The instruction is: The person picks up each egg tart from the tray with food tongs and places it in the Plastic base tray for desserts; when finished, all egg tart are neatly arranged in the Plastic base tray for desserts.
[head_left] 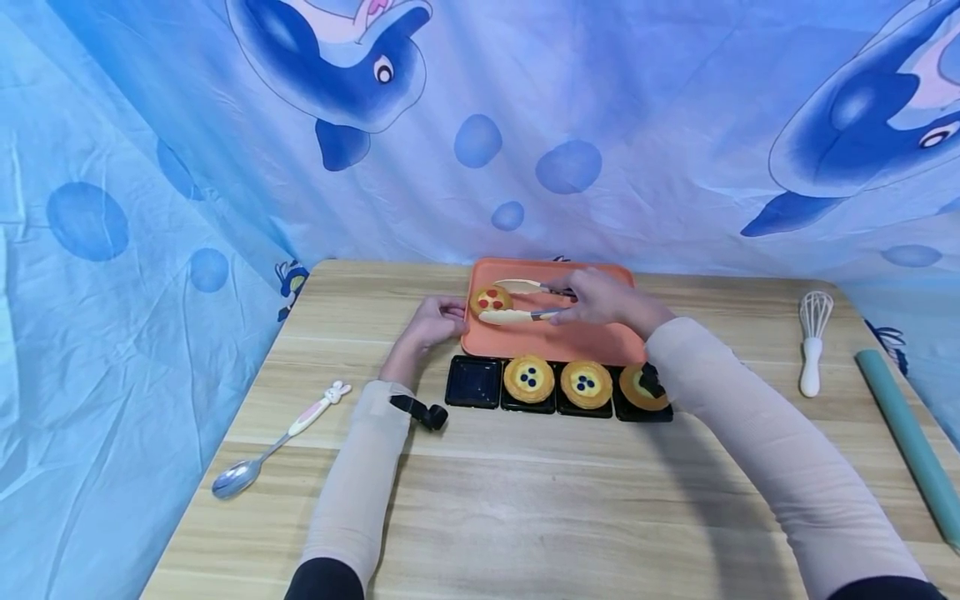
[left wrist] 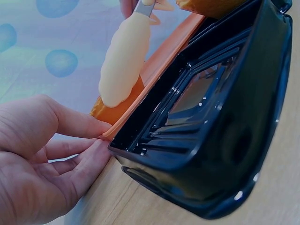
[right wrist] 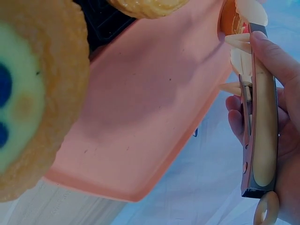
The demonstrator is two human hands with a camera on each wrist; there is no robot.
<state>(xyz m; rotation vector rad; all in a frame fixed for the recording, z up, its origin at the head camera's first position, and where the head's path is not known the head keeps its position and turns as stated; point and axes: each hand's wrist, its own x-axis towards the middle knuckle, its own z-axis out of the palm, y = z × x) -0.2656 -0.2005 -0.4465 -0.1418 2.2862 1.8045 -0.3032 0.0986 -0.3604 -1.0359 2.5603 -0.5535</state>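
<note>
My left hand (head_left: 437, 323) pinches the left rim of the orange tray (head_left: 592, 337) between thumb and fingers, seen close in the left wrist view. On the tray's left end sits a tart with red pieces on top (head_left: 491, 298). My right hand (head_left: 600, 297) grips cream-coloured tongs (right wrist: 265, 131) over the tray. Their arms are spread, one tip on the far side of the tart and one on the near side. Just in front of the tray, the leftmost black plastic box (left wrist: 201, 98) shows its bare ridged floor.
Three black boxes to the right hold tarts with dark blue dots (head_left: 528, 379); my right wrist overlaps the rightmost tart (head_left: 637, 396). A spoon (head_left: 277, 442) lies at the left. A whisk (head_left: 812, 342) and a green rolling pin (head_left: 907, 446) lie at the right. A blue curtain (head_left: 525, 83) hangs behind.
</note>
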